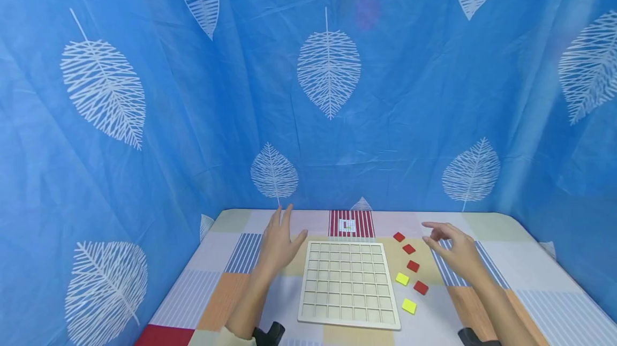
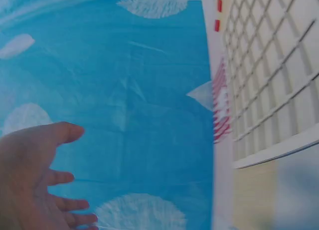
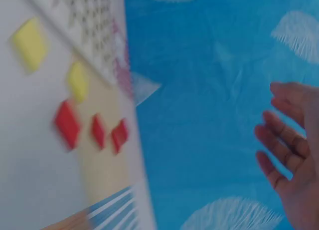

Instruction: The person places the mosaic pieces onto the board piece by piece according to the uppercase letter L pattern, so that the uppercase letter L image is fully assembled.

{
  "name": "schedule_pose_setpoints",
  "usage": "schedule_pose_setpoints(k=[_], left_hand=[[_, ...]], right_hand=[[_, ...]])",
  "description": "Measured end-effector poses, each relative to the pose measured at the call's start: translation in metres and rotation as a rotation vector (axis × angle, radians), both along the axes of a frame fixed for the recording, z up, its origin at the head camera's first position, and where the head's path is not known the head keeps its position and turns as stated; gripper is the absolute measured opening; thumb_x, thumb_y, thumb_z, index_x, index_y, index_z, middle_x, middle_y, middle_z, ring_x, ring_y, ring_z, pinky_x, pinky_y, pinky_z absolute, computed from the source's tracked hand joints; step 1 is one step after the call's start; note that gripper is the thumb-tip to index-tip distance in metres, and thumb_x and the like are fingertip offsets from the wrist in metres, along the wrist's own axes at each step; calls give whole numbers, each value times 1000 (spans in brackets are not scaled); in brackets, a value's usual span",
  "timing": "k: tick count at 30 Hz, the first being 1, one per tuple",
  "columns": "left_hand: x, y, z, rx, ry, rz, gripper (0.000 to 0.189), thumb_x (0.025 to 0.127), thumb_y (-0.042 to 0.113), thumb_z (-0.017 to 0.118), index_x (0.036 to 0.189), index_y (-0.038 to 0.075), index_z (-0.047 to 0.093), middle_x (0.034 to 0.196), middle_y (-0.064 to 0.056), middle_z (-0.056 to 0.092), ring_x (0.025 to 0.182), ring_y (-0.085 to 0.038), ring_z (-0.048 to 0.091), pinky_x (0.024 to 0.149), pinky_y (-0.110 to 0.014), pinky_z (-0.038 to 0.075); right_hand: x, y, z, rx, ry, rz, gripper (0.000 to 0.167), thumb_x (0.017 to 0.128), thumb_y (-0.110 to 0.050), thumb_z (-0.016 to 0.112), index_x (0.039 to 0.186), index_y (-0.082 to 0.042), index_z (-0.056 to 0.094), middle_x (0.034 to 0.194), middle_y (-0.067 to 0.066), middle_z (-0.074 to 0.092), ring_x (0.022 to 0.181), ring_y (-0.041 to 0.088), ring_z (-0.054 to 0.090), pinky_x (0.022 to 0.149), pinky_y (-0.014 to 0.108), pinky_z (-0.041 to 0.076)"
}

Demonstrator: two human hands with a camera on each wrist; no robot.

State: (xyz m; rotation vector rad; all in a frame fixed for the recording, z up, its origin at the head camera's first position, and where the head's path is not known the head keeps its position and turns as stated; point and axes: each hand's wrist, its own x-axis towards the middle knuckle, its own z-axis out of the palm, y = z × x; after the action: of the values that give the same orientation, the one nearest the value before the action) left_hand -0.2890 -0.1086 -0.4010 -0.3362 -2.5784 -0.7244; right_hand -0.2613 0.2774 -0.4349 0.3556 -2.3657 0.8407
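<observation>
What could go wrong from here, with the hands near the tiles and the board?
1. The right hand hovers open close to the red tiles; a sweep may scatter them.
2. The tiles are thin and flat on the cloth, so a pinch may slip.
3. The left hand lies beside the board, not holding it; the board may shift.

Patchwork-clothed table point(image 1: 506, 271), wooden grid board point(image 1: 348, 283), red tiles point(image 1: 408, 249), yellow tiles point(image 1: 402, 279)

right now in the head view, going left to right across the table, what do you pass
left hand → grid board → yellow tile → red tile → right hand
</observation>
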Motion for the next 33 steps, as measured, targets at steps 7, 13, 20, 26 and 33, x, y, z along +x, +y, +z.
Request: schedule_pose_setpoints(k=[7,13,20,26,33], left_hand=[[0,2,-48,178,-4,-80,56,89,25,61,136,4,40,136,-21,41,124,-38,41,101,-51,36],[-3,2,-89,263,-88,-107,51,91,20,58,135,1,42,133,-21,45,123,-39,42,101,-54,36],[-7,-5,-129,350,-211,-166,51,93,22,55,136,-1,40,132,-21,48,122,-35,45,100,-47,39],[-7,-9,-143,267,-228,-179,50,92,26,55,134,2,45,134,-16,48,124,-31,44,102,-45,37],[-6,-7,-144,164,-256,-141,50,90,30,56,134,8,47,136,-10,48,126,-27,42,104,-44,35]], right_hand=[[13,21,-38,-162,-280,82,28,81,-20,72,107,-11,67,56,-5,38,46,7,33,34,23,30],[12,31,-66,-247,-545,178,37,78,-20,74,113,-8,65,53,-3,33,43,7,30,33,22,28],[5,36,-85,-209,-567,328,40,80,-20,72,116,-5,63,55,-7,30,44,6,27,34,22,26],[4,37,-92,-172,-619,357,44,80,-25,71,119,-7,62,55,-6,33,47,4,31,37,21,29],[4,35,-92,-102,-642,340,41,81,-29,70,117,-10,65,54,-5,33,48,4,32,40,23,31]])
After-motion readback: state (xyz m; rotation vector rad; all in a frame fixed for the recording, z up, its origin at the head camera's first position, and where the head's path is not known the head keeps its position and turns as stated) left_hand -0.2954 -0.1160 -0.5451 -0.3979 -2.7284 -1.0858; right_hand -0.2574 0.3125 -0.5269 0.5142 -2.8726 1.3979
